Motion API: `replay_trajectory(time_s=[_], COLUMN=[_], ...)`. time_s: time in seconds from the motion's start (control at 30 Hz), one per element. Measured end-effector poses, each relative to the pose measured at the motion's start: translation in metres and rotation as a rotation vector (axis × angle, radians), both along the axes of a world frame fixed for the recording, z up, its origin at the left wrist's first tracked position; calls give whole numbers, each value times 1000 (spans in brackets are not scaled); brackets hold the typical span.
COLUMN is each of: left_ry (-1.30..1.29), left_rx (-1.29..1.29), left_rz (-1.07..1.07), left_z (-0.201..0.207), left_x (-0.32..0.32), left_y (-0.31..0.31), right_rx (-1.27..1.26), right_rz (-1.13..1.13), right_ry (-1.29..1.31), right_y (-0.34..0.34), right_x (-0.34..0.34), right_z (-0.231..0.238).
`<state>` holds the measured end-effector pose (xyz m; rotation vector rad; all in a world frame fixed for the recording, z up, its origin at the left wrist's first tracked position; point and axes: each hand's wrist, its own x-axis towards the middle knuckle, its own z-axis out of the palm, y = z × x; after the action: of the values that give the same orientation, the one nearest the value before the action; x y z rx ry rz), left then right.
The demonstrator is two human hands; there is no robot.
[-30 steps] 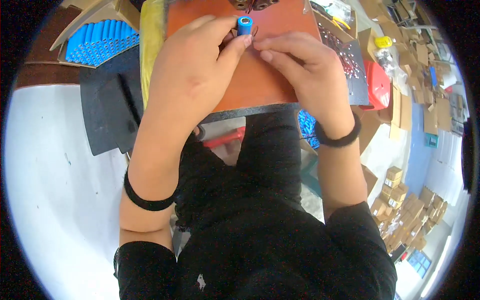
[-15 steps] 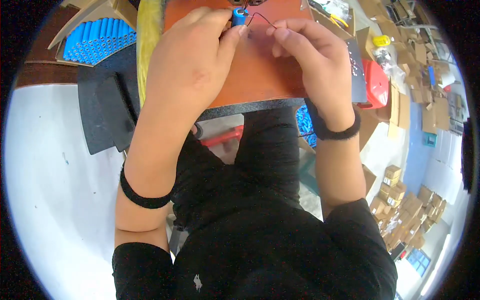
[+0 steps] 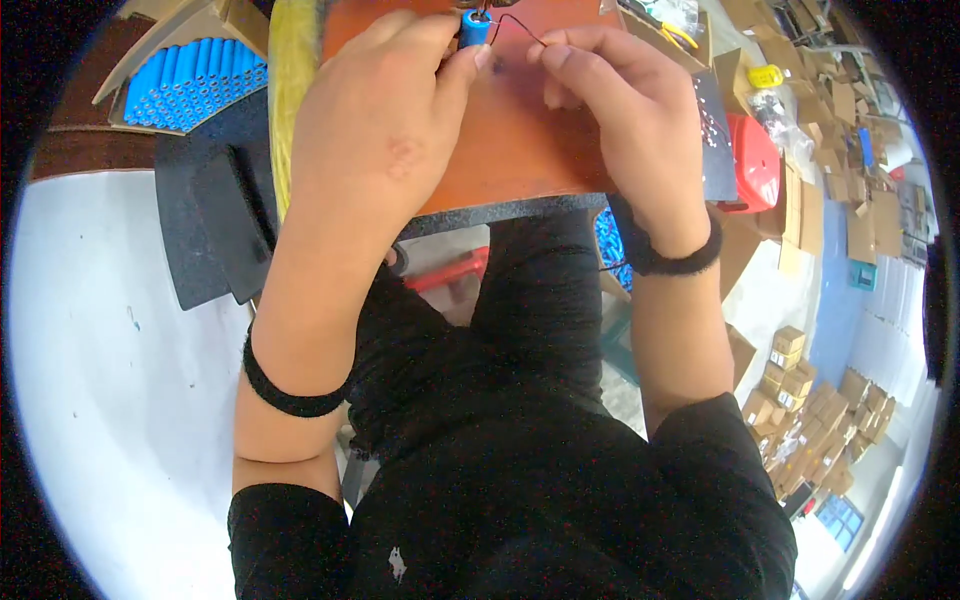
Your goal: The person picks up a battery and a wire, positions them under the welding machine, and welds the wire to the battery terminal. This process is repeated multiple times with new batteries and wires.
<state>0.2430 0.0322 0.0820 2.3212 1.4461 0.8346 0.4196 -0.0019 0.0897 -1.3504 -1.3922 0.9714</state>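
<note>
My left hand [image 3: 390,120] is closed on a blue cylindrical battery cell [image 3: 475,30], held near the top edge of the picture. Thumb and fingers press its sides, and its top end shows above the thumb. A thin dark wire [image 3: 512,17] arches from beside the cell's top over to my right hand [image 3: 640,120]. The thumb and forefinger of that hand pinch the wire, the other fingers curled under. Just over the cell's top sits a dark metal part [image 3: 484,5], mostly cut off by the picture's edge. Below both hands lies an orange-brown work mat [image 3: 525,150].
At the far left, a cardboard box [image 3: 170,55] holds rows of blue cells [image 3: 200,80]. A yellow bundle [image 3: 292,110] runs along the mat's left side. Right of the mat are yellow-handled pliers [image 3: 678,36] and a red plastic stool [image 3: 752,165]. Under the table edge sit more blue pieces [image 3: 610,245].
My right hand has shifted slightly left, toward the cell, with the wire still pinched. My left hand keeps its hold, and the cell has moved only a little.
</note>
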Motion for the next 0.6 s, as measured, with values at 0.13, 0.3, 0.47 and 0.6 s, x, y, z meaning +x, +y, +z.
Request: replay_trajectory(time_s=[0.13, 0.3, 0.47, 0.6], left_ry=[-140, -75, -93, -106], left_rx=[37, 112, 116, 126], left_rz=[-60, -18, -30, -49], left_z=[1, -4, -6, -6], left_x=[2, -2, -3, -4], left_y=[-1, 1, 0, 1], right_rx=[48, -10, -19, -28], right_rz=[-65, 16, 12, 12], right_ry=[8, 113, 61, 92], right_y=[1, -1, 1, 1], right_x=[-7, 0, 0, 0], right_z=[-1, -1, 1, 2])
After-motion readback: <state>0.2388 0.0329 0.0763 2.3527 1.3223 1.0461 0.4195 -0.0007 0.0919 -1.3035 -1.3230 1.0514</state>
